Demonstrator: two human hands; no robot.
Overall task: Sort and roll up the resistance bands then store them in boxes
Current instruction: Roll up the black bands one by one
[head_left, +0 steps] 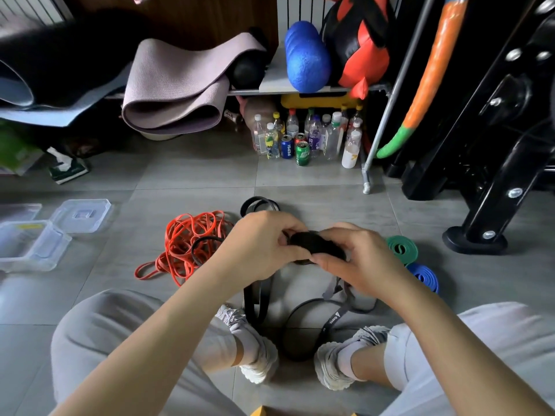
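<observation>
Both hands hold a partly rolled black resistance band [315, 243] above the floor. My left hand [261, 246] grips its left side and my right hand [357, 256] pinches its right side. The band's loose tail [255, 298] hangs down to the tiles between my feet. A tangle of red bands [189, 241] lies to the left with a thin black band on it. A rolled green band [402, 249] and a rolled blue band [426, 276] sit to the right. Another black band [259, 204] lies beyond my hands. A clear plastic box [30, 244] stands open at far left.
A clear lid [82, 214] lies next to the box. Bottles and cans [303, 139] crowd under a shelf holding a rolled pink mat [177, 88] and a blue foam roller [306, 55]. A black machine frame [495, 175] stands on the right. My shoes [255, 340] rest on the grey tiles.
</observation>
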